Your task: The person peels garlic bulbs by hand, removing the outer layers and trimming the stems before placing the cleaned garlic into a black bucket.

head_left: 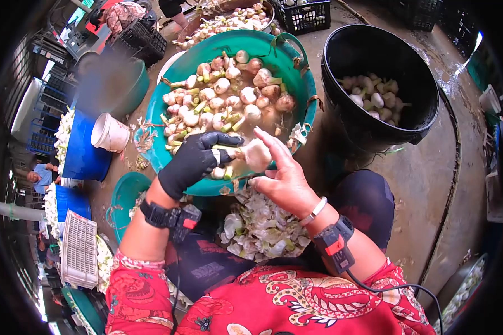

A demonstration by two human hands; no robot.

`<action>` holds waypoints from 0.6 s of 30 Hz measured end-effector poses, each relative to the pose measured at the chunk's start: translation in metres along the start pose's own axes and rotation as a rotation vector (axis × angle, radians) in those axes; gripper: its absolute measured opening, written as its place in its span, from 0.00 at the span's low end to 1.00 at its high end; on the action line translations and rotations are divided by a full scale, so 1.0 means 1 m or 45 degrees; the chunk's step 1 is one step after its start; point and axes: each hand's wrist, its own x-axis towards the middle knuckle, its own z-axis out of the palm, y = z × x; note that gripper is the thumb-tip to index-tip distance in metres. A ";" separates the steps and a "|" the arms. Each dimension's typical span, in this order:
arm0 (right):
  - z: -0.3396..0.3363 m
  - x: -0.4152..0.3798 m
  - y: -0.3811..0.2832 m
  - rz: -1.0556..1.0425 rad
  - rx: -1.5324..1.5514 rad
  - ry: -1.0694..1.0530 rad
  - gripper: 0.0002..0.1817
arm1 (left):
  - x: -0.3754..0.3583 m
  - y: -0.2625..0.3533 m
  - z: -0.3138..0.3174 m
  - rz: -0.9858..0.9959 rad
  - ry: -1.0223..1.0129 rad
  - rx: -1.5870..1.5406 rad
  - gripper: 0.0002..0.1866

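Note:
My left hand (193,162), in a black glove, is closed around the stem of a garlic bulb (257,155). The bulb points to the right, over the near rim of a green tub (176,84) of garlic in cloudy water. My right hand (285,176) is bare, its fingers stretched along the bulb's right side, with the thumb apart below. Whether the fingertips press on the bulb is hard to tell. Below the hands, a heap of peeled garlic skins (265,226) lies in front of my lap.
To the right stands a black bucket (352,128) with white bulbs inside. Behind the tub are a basin of garlic (229,25) and a black crate (304,17). A white pail (110,133), blue tubs (86,151) and a pale crate (79,248) stand left. Other people are in the background.

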 end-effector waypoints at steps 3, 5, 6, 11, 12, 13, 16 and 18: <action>0.002 -0.005 -0.001 0.308 0.711 -0.222 0.37 | -0.033 -0.012 0.029 0.088 0.126 -0.662 0.19; 0.005 -0.012 -0.002 0.281 0.849 -0.198 0.36 | -0.045 -0.035 0.046 0.153 0.209 -0.871 0.21; 0.006 -0.015 -0.006 0.279 0.898 -0.205 0.37 | -0.049 -0.037 0.053 0.164 0.260 -0.874 0.21; 0.006 -0.024 -0.002 0.298 0.707 -0.262 0.36 | -0.055 -0.035 0.070 0.313 0.485 -0.518 0.17; 0.005 -0.023 -0.002 0.383 0.740 -0.277 0.36 | -0.056 -0.035 0.070 0.340 0.486 -0.337 0.15; 0.005 -0.025 -0.002 0.460 0.918 -0.261 0.34 | -0.056 -0.031 0.073 0.304 0.490 -0.444 0.14; 0.009 -0.028 -0.001 0.450 1.027 -0.202 0.25 | -0.059 -0.031 0.073 0.209 0.481 -0.457 0.14; 0.008 -0.030 0.003 0.497 1.100 -0.212 0.22 | -0.060 -0.022 0.077 0.169 0.475 -0.540 0.14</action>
